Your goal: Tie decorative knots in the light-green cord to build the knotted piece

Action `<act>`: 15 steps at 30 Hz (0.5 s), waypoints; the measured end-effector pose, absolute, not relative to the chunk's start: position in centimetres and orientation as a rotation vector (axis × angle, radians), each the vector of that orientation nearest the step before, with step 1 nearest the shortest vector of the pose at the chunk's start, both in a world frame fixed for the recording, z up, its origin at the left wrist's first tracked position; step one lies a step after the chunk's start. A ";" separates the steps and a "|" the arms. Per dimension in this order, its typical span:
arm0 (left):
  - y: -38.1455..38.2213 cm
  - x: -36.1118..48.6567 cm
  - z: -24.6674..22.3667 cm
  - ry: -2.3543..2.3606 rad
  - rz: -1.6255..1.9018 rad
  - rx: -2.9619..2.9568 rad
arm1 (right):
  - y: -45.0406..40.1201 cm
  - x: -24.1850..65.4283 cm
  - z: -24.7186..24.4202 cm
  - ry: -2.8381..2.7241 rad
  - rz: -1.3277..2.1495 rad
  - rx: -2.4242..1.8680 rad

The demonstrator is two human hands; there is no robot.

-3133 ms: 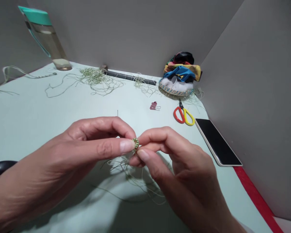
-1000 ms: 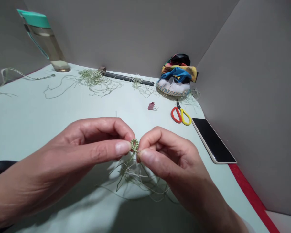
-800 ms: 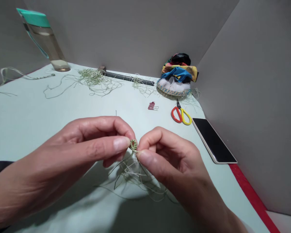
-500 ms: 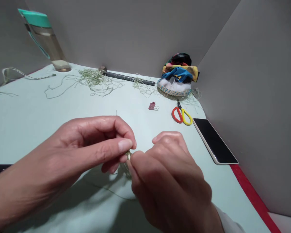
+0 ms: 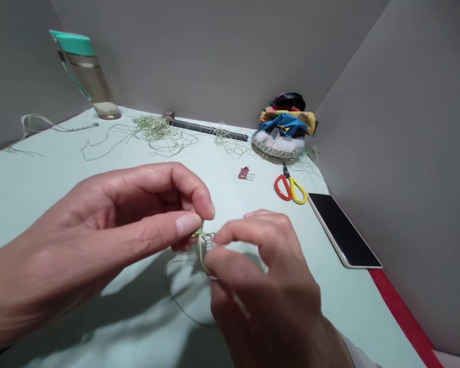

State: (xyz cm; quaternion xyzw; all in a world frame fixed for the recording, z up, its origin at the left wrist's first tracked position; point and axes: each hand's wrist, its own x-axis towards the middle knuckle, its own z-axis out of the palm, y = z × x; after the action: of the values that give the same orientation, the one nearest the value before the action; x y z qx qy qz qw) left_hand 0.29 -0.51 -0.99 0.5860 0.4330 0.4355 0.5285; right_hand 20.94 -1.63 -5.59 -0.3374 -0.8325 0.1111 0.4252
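My left hand (image 5: 115, 214) pinches a small green knotted thread ring (image 5: 200, 233) between thumb and forefinger, and the ring is partly hidden behind the fingertips. To its right, my right hand (image 5: 264, 276) has its thumb and fingers closed near a pale thread loop (image 5: 204, 257) that runs out of the ring. A thin green thread (image 5: 182, 301) hangs below both hands, curving over the pale green table top (image 5: 61, 174).
Loose tangles of green thread (image 5: 155, 130) lie at the back, near a water bottle (image 5: 88, 74). Red-and-yellow scissors (image 5: 290, 188), a small binder clip (image 5: 245, 174), a phone (image 5: 344, 230) and a fabric pile in a woven basket (image 5: 279, 145) stand to the right.
The ring has gone from a fingertip hold by both hands to the left hand's pinch. My right hand has moved off the ring and down, and the thread loop now shows. The view has shifted slightly.
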 end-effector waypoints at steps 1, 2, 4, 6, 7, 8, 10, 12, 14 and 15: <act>-0.5 0.3 -1.0 1.024 1.036 1.429 | -1.4 21.2 -5.5 -2.064 0.440 -0.867; -0.5 0.4 -1.0 1.021 1.026 1.463 | -1.2 21.4 -5.4 -2.048 0.627 -0.867; -0.6 0.4 -1.1 1.022 1.004 1.470 | -0.4 21.7 -5.1 -1.991 0.987 -0.768; -0.7 0.4 -1.2 1.008 0.996 1.423 | 0.4 21.8 -5.1 -1.938 1.296 -0.570; -0.7 0.4 -1.3 0.996 1.005 1.406 | 0.8 22.0 -5.1 -1.926 1.416 -0.476; -0.8 0.4 -1.3 0.982 1.023 1.392 | 1.1 22.2 -5.2 -1.930 1.503 -0.412; -0.9 0.6 -1.2 0.957 1.071 1.371 | 1.7 23.0 -5.2 -1.997 1.537 -0.352; -0.9 0.9 -0.9 0.932 1.116 1.358 | 2.1 24.6 -4.7 -2.142 1.310 -0.378; -0.9 1.2 -0.4 0.939 1.157 1.351 | 2.5 26.9 -3.8 -2.308 0.821 -0.504; -0.9 1.4 -0.2 0.948 1.175 1.361 | 2.7 28.3 -3.3 -2.360 0.478 -0.551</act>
State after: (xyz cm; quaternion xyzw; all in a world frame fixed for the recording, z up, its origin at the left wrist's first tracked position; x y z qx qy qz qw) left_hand 1.45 -0.93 -0.19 0.5692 0.3963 0.4917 0.5265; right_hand 28.31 2.68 -3.30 -0.2104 -0.9022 0.1828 0.3292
